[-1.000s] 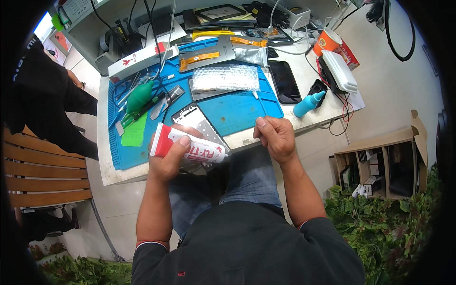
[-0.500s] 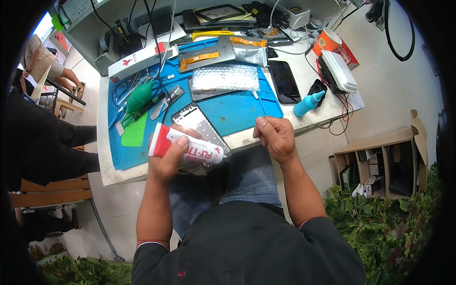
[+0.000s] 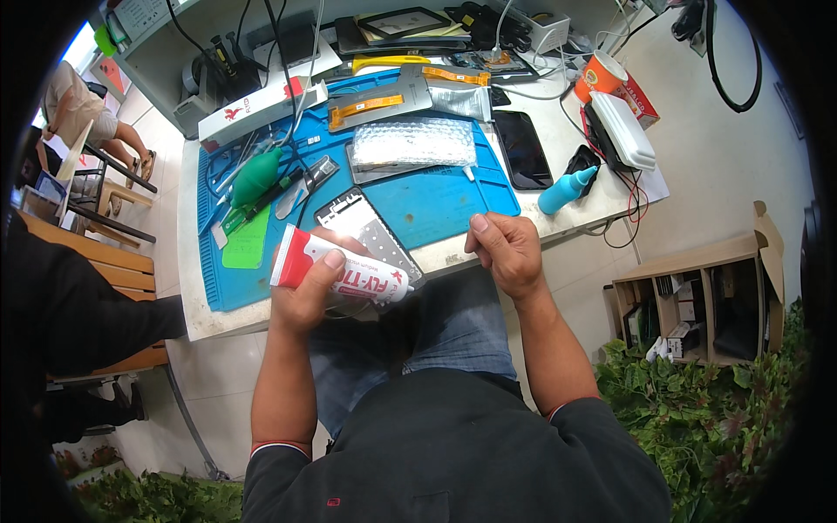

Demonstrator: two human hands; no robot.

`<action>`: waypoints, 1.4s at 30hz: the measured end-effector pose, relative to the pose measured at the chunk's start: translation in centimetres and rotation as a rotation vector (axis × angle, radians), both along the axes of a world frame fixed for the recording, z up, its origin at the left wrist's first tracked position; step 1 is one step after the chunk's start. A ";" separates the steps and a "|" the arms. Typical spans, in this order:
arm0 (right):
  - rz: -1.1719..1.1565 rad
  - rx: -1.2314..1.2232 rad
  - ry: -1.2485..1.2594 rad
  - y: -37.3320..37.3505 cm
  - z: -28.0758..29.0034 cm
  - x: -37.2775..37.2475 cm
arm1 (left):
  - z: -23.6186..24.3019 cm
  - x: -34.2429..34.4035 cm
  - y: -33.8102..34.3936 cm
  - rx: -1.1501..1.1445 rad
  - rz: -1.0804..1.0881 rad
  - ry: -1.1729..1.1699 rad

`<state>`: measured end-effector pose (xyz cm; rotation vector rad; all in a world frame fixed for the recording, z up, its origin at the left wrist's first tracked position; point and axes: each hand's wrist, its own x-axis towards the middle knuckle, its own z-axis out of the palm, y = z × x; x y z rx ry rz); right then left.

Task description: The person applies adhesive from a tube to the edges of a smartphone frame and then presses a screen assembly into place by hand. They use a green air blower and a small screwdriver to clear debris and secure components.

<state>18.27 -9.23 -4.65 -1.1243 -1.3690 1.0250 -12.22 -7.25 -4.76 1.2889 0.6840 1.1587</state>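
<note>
My left hand point(image 3: 307, 292) is wrapped round a red-and-white squeeze tube point(image 3: 349, 273), thumb on its upper side, its narrow nozzle pointing right over my lap. Just beyond the tube, a phone-sized panel point(image 3: 381, 234) with a grey dotted back lies at the front of the blue work mat point(image 3: 427, 213). Off the table's front edge hovers my right hand point(image 3: 510, 253), fingers curled and thumb pressed to them; whatever may be inside is hidden. A small white tip point(image 3: 469, 174) lies beside the bubble-wrapped item point(image 3: 414, 144).
A light-blue bottle point(image 3: 565, 191) and a black phone point(image 3: 521, 150) are on the right. Left lie a green air blower point(image 3: 256, 180), tweezers and cables; behind are orange flex cables point(image 3: 366, 111) and a long white box point(image 3: 253, 116). A person in black point(image 3: 78, 288) is at the left.
The person in black at the left has shifted, exposing more of the wooden bench. The tube in my left hand has tilted very slightly; my right hand holds still.
</note>
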 end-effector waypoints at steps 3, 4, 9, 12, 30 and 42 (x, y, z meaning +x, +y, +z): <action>-0.002 0.000 -0.001 0.0 -0.1 0.0 | -0.1 -0.1 0.1 -0.008 -0.006 0.003; -0.003 0.000 -0.001 0.0 -0.1 0.0 | -0.1 -0.1 0.1 -0.012 -0.003 0.009; -0.006 -0.003 0.000 0.0 0.0 0.0 | -0.1 -0.2 0.1 -0.016 0.001 0.018; -0.003 -0.001 -0.004 0.0 0.0 0.0 | -0.2 -0.2 0.1 -0.012 0.008 0.017; 0.029 -0.047 0.001 0.0 -0.1 0.3 | 0.6 -0.7 1.5 -0.224 0.164 -0.602; 0.432 0.701 -1.145 5.1 7.3 -2.2 | 1.3 -6.3 -1.5 -0.404 0.000 -1.385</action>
